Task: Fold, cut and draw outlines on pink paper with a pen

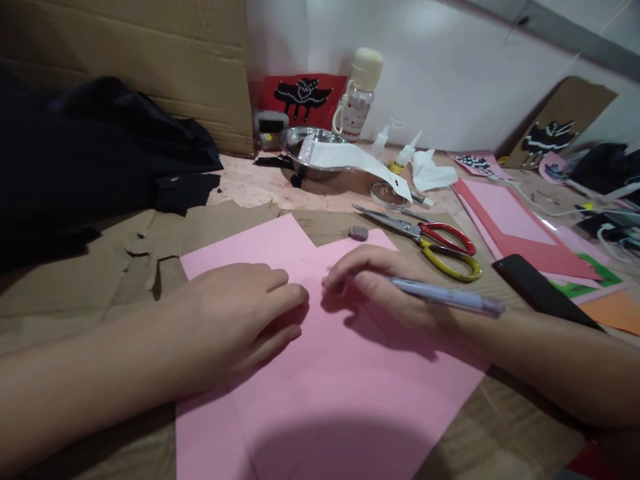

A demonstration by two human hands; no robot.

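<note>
Pink paper (pixel 320 393) lies in front of me, with a V-shaped gap along its far edge. My left hand (pixel 245 313) rests palm down on its left side, fingers stretched and a little bent, holding nothing. My right hand (pixel 380 283) is above the paper's right side with fingers curled. A pale purple pen (pixel 445 293) sits in it, its rear end pointing right over my wrist. The pen's tip is hidden by my fingers. Just beyond this hand, a small grey eraser (pixel 358 233) lies at the paper's far edge.
Scissors (pixel 420 233) with red and yellow handles lie beyond my right hand, near a black phone-like slab (pixel 540 290). Farther back stand a metal bowl (pixel 295 143), a bottle (pixel 363 93) and glue bottles (pixel 405 155). Black cloth (pixel 90 167) fills the left; cardboard (pixel 75 293) covers the table.
</note>
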